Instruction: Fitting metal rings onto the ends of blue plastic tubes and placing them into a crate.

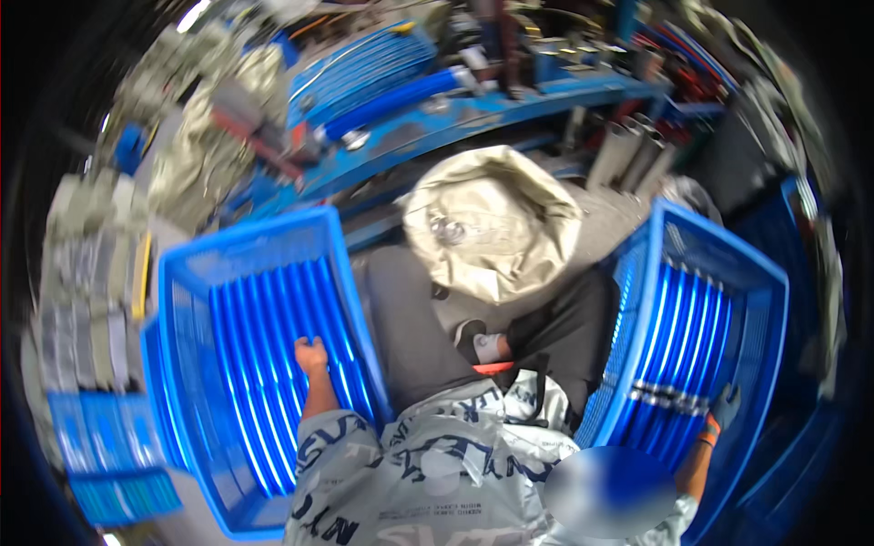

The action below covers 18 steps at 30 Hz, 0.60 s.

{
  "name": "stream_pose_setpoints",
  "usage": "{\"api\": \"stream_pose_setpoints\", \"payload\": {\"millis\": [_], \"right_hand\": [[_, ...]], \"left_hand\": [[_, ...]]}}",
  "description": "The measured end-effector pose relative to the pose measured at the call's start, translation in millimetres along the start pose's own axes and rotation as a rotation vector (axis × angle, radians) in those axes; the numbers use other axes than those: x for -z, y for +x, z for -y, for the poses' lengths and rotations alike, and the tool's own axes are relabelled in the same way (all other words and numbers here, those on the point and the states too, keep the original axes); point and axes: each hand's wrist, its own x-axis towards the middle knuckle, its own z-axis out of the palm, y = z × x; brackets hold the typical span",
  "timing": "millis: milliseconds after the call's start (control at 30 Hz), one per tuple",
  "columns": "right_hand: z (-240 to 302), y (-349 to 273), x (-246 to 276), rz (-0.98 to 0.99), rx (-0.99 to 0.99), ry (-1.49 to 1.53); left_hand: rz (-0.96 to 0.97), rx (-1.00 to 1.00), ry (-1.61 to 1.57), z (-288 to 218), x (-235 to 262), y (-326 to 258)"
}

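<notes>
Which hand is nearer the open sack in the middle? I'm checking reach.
Left. The left hand rests in the left crate, closer to the sack; the gloved right hand sits in the right crate, farther off.

Bright daylight, blurred fisheye edges

a smeared patch at lower right hides the right forearm; the upper-left clutter is too blurred to name; the left crate runs off the bottom edge.

Tubes lie in the left crate; more tubes in the right crate. A sack stands between them; a bench runs behind.
</notes>
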Motion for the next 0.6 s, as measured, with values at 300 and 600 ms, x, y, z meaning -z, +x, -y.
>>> {"api": "stream_pose_setpoints", "payload": {"millis": [300,600], "right_hand": [[677,-245,-106,1.077,0.732,0.793],[880,-420,-220,0.798,1.789,0.015]], "left_hand": [[0.024,0.152,0.19,162,-11,-91],[0.418,0.271,-0.041,175,10,-78]]}}
